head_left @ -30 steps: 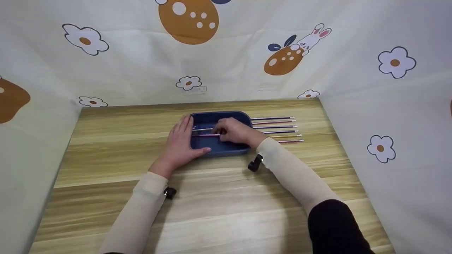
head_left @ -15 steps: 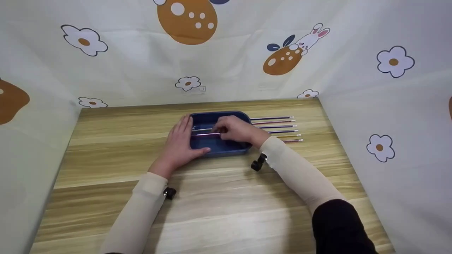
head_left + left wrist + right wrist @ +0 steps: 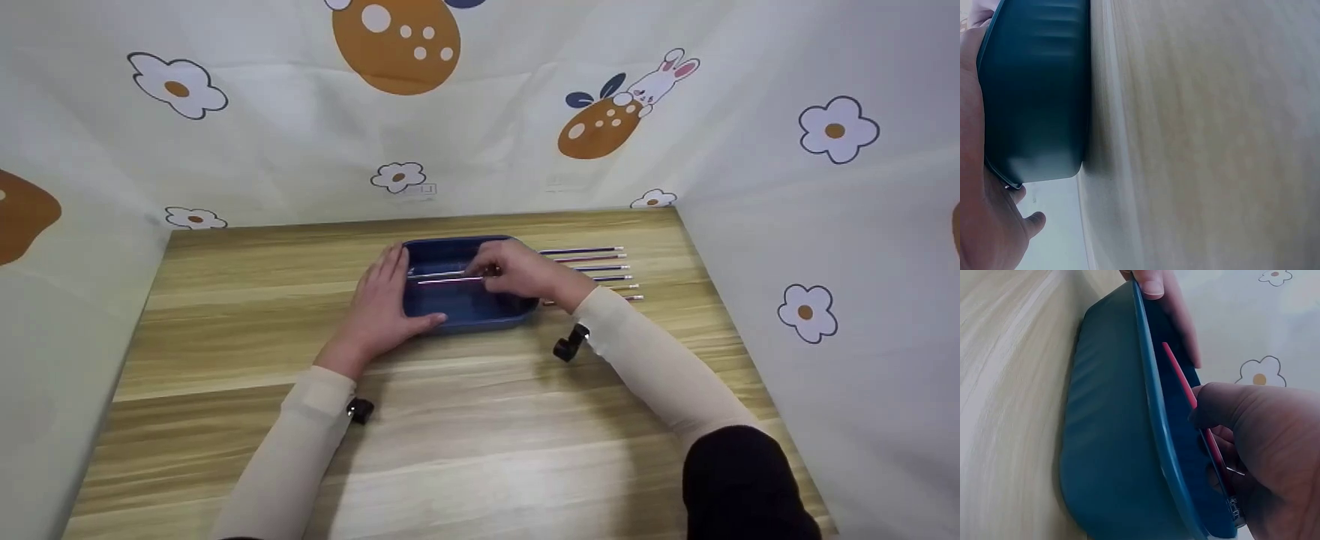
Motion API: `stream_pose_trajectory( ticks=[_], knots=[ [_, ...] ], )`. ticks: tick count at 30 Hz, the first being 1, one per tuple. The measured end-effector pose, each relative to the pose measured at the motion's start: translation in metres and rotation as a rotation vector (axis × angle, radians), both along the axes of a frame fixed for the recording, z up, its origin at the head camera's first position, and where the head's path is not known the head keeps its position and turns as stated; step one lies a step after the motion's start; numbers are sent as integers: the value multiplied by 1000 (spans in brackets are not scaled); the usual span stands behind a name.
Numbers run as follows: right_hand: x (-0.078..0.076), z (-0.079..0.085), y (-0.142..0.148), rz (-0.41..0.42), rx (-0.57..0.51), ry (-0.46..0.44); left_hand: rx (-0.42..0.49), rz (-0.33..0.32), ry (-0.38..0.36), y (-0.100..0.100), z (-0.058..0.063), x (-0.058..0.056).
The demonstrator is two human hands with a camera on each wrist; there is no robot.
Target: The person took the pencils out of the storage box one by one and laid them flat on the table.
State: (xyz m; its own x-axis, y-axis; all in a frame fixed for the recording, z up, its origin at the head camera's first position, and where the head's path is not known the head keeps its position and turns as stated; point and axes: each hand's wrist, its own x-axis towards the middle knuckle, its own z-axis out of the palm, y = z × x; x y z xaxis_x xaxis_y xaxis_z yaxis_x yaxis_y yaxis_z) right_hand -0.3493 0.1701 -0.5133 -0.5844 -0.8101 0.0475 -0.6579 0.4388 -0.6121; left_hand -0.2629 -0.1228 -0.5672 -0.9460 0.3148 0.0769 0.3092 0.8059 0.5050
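Note:
My left hand rests on the left end of a dark blue tray, its fingers straight over the rim and its thumb over the near rim. Above the tray's floor, my right hand pinches a pink-red pencil between thumb and fingers. This pencil's tip points left, and its metal eraser end shows under the palm in the right wrist view. Another pencil lies behind it in the tray, partly hidden by the right hand. The left wrist view shows the left hand along the tray's rim.
Several pencils lie in a row on the wooden table, right of the tray, eraser ends to the right. The right hand and forearm cover part of them. Patterned cloth walls stand at the back and sides.
My right hand has moved slightly right and up, and the pink-red pencil has shifted with it, its tip coming away from the tray's left end. The left hand stays in place.

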Motion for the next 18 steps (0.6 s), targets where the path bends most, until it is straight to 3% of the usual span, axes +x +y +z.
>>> stream_pose_trajectory(
  ticks=[11, 18],
  knots=[
    [10, 8, 26, -57, -11, -22, 5, 0, 3, 1, -1, -1],
    [16, 10, 46, -76, -79, -19, -4, 0, 28, -1, -4, -1]
  ],
)
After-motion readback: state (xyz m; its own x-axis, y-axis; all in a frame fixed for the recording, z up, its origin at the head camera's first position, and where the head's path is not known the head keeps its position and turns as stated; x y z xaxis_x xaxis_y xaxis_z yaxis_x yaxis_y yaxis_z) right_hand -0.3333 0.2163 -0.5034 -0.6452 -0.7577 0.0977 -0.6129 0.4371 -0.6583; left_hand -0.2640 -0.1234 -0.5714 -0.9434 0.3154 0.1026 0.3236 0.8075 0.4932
